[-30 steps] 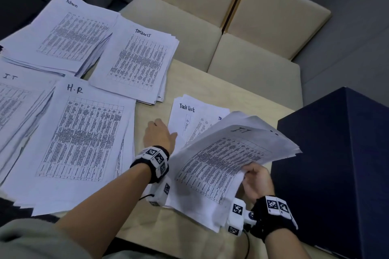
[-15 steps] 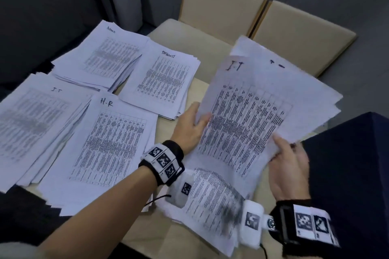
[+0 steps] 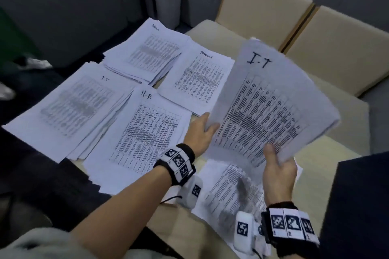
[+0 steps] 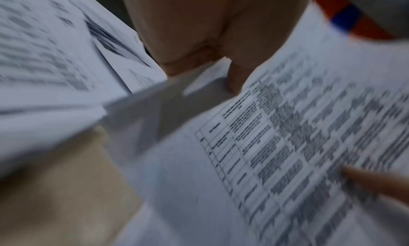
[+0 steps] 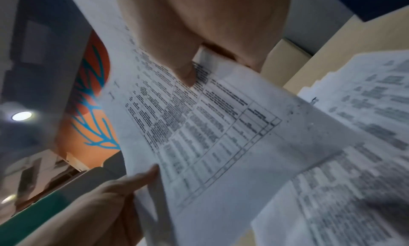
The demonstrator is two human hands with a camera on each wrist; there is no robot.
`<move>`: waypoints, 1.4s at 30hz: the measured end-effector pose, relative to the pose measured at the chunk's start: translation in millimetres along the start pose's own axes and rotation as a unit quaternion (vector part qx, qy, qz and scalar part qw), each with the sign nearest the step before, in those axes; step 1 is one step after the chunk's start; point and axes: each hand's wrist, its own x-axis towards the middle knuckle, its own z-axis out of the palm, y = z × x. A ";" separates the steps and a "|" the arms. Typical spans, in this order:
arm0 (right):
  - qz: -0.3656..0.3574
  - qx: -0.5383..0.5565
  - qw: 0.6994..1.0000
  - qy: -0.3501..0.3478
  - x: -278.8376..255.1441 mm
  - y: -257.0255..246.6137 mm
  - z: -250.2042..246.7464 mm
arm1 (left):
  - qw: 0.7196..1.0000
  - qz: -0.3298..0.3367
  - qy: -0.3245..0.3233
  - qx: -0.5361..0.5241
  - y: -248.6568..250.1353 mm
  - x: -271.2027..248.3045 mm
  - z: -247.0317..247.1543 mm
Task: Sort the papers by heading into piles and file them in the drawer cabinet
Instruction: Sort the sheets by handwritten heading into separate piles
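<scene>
Sorting step: left hand (image 3: 199, 132) and right hand (image 3: 277, 171) both grip lifted I.T sheaf (image 3: 271, 107); next, carry it to I.T pile (image 3: 71, 103) far left of left hand.

Raised I.T sheaf (image 3: 271, 107) above piles (image 3: 147, 132)

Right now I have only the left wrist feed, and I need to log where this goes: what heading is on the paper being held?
Observer: The head view shows the held sheaf headed I.T in handwriting.
Operator: Is there already a pile for that on the table?
Observer: Yes. The I.T pile lies on the near left of the table, beside the H-R pile.
Operator: Who has the sheaf?
Observer: Both. The left hand pinches its left edge and the right hand grips its bottom edge.
Operator: Anything left to sort?
Observer: Loose sheets lie on the table under the sheaf.
</scene>
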 end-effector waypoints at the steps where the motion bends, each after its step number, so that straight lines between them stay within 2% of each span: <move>1: -0.011 -0.003 1.000 -0.009 -1.7 -3.1 8.6 | 1.000 0.000 0.012 -0.005 1.4 0.6 -17.1; 4: 0.006 0.009 0.998 -0.060 -4.2 1.1 40.7 | 0.998 -0.004 0.068 -0.008 -5.9 1.3 -84.7; 8: 0.109 -0.045 0.982 -0.148 -16.5 25.8 98.5 | 0.986 -0.072 0.150 0.004 -36.3 -4.9 -194.7; 12: 0.193 -0.159 0.943 -0.218 -34.7 60.2 146.3 | 0.976 -0.144 0.157 0.045 -67.1 -20.1 -299.0; 17: 0.177 -0.259 0.928 -0.200 -46.0 78.2 168.8 | 0.942 -0.206 0.160 0.213 -116.4 -28.4 -417.4; 20: 0.218 -0.270 0.915 -0.208 -44.2 75.3 172.1 | 0.926 -0.238 0.139 0.256 -139.3 -18.5 -455.9; 22: 0.255 -0.240 0.918 -0.187 -41.4 65.5 168.2 | 0.911 -0.262 0.130 0.290 -146.6 -7.6 -463.1; 23: 0.263 -0.221 0.924 -0.168 -40.7 59.3 164.7 | 0.894 -0.268 0.138 0.332 -147.0 -1.9 -461.8; 25: 0.251 -0.193 0.939 -0.136 -38.3 49.4 155.2 | 0.849 -0.257 0.199 0.417 -141.9 9.3 -449.5; 26: 0.242 -0.185 0.945 -0.121 -37.1 46.7 149.2 | 0.842 -0.236 0.235 0.425 -134.3 15.8 -438.6; 28: 0.231 -0.178 0.953 -0.088 -35.0 47.0 134.3 | 0.863 -0.170 0.246 0.408 -115.3 31.2 -408.8; 29: 0.236 -0.178 0.953 -0.073 -35.6 48.4 125.3 | 0.881 -0.138 0.221 0.395 -104.8 39.1 -389.5; 31: 0.243 -0.191 0.950 -0.043 -36.4 54.2 102.8 | 0.920 -0.071 0.130 0.362 -82.5 52.2 -342.1; 34: 0.240 -0.249 0.938 -0.007 -39.9 57.5 68.2 | 0.956 0.005 -0.021 0.291 -45.0 57.6 -249.6; 36: 0.241 -0.267 0.933 0.020 -38.5 61.8 45.1 | 0.954 0.026 -0.134 0.268 -25.5 55.5 -184.5; 38: 0.244 -0.282 0.926 0.056 -32.6 67.4 22.7 | 0.936 0.021 -0.216 0.276 -15.7 51.6 -124.5; 40: 0.250 -0.333 0.905 0.087 -21.9 72.7 0.9 | 0.924 -0.009 -0.237 0.300 -16.5 47.1 -71.4; 42: 0.278 -0.373 0.877 0.122 -9.6 79.5 -17.8 | 0.910 -0.048 -0.230 0.341 -25.3 40.9 -29.5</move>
